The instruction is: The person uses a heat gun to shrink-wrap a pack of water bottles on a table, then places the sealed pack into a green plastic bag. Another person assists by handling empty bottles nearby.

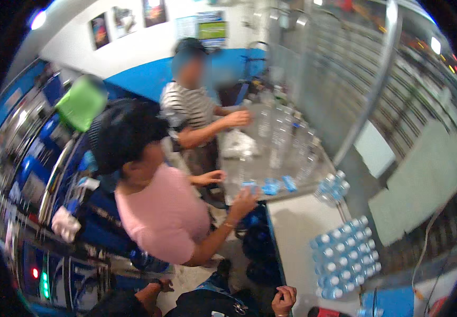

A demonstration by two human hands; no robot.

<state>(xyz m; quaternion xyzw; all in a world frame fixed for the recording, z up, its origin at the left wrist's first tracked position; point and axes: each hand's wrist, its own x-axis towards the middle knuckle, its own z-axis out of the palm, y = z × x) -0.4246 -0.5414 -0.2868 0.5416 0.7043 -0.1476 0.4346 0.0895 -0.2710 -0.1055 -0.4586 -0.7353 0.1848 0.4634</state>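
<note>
My left hand hangs low beside my dark clothing, above the floor; no object shows in it, and its fingers are too blurred to read. At the edge of the white tabletop, my right hand has its fingers curled in, with nothing visible in them. Several rows of small capped plastic water bottles stand on that tabletop, to the right and ahead of this hand. A smaller cluster of capped bottles stands farther along.
A co-worker in a pink shirt reaches toward blue items on a grey table. Behind, another person in a striped shirt stands near clear bottles and a white plastic bag. Large blue water jugs sit under the table.
</note>
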